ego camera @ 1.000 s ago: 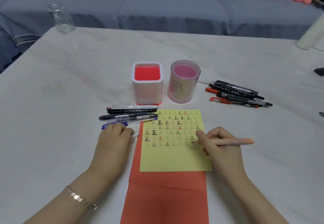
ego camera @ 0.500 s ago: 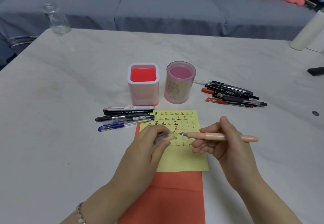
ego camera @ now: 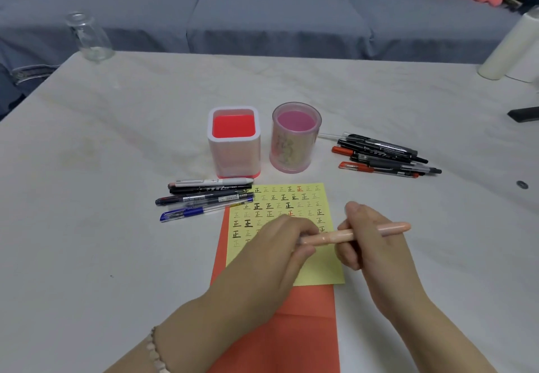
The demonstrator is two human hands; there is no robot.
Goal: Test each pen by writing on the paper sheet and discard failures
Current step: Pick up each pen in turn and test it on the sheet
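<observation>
two holders (ego camera: 234,142) behind the sheet (ego camera: 315,267), pens (ego camera: 204,197) left of it.

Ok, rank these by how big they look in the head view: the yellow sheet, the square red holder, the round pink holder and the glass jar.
1. yellow sheet: clearly the largest.
2. square red holder and round pink holder: they look too alike to rank.
3. glass jar: looks smallest, but it stands farther from the camera, so its true size is unsure.
</observation>
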